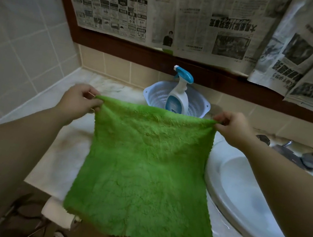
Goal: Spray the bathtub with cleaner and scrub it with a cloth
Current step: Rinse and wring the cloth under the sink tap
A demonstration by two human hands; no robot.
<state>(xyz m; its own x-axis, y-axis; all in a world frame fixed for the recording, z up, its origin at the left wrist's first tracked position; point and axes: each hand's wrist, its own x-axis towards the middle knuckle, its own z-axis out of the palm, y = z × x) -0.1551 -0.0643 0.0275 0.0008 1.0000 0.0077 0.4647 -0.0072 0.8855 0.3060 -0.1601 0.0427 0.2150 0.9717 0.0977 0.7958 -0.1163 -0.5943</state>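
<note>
From the head camera, your left hand point(80, 97) pinches the upper left corner of the green cloth point(146, 171), fingers curled tight on it; your right hand point(231, 126) pinches the upper right corner the same way; the cloth hangs spread flat between them. Behind its top edge a spray bottle point(179, 93) stands in a white perforated basket point(155, 95) on the marbled ledge point(76, 139); the white bathtub point(242, 198) curves at your right, dark tap fittings point(299, 157) beyond it; newspaper sheets point(190, 17) cover the wall above.

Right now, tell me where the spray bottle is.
In the head view the spray bottle stands upright in the white basket on the ledge by the back wall, just behind the green cloth.
</note>
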